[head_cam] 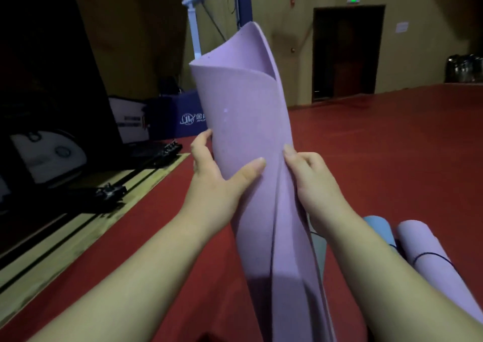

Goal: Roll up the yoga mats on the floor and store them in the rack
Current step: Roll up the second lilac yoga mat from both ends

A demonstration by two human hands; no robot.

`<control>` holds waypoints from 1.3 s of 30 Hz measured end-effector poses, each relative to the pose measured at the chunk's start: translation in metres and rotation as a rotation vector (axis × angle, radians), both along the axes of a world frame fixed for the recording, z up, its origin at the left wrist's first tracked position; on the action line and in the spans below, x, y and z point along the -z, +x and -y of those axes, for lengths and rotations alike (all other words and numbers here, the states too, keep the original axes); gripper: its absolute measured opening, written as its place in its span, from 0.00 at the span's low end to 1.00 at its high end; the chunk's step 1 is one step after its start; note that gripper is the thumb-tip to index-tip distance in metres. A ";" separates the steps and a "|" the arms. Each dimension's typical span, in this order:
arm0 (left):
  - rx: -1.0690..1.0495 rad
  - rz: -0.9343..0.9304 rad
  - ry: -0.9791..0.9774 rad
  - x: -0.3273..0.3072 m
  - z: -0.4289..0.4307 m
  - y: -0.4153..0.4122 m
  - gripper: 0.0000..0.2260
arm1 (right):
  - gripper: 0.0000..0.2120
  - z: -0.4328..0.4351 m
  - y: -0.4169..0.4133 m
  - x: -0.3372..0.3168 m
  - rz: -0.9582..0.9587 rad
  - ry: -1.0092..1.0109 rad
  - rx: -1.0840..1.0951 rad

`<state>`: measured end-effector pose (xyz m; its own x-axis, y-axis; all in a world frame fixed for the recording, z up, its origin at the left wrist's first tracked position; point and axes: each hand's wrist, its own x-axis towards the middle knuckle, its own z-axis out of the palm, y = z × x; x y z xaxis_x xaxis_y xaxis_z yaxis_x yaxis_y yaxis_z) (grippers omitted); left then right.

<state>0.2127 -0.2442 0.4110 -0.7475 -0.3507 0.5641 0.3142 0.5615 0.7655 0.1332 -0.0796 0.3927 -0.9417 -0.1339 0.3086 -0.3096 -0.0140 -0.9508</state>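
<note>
Dim sports hall, red floor [379,153] running far back to a dark doorway [347,54]. And in the middle of it, the lilac yoga mat [245,122] is up off the floor and stands on end right in front of the person. Its long axis runs near to far and upward, with the top leaning a touch left. It's a loose roll: the inner layer pokes up higher than the outer wrap at the top, and the lower end sags open.

Both hands meet it at mid-length, with the mat between them. The left hand [217,177] has its grip clamped on the roll's body, thumb across the front and fingers round the far left side. The right hand [311,177] pinches the outer flap along the right seam, fingers curled onto that edge.

So the free edge lies to the right of the roll, under the right grip. My read: tightening means drawing that flap round while the left holds the core.

Outward now. Low on the right, near the forearm, lie a blue rolled mat [376,226] and a lilac rolled mat [423,255] tied with a dark cord, side by side. A wooden floor strip [104,211] runs along the left. No rack in view.
</note>
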 end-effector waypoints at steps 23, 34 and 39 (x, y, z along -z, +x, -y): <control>0.037 0.055 -0.369 -0.046 -0.091 0.034 0.69 | 0.36 -0.098 0.000 -0.051 -0.163 -0.341 -0.256; 0.020 0.125 -0.486 -0.077 -0.091 0.038 0.76 | 0.48 -0.101 0.010 -0.058 -0.190 -0.371 -0.280; 0.045 0.144 -0.551 -0.082 -0.093 0.031 0.73 | 0.48 -0.109 0.006 -0.062 -0.184 -0.355 -0.282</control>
<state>0.2436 -0.1514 0.4925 -0.8380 0.0008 0.5456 0.2613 0.8784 0.4001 0.1391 0.0296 0.4547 -0.8093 -0.2322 0.5395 -0.4097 -0.4350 -0.8018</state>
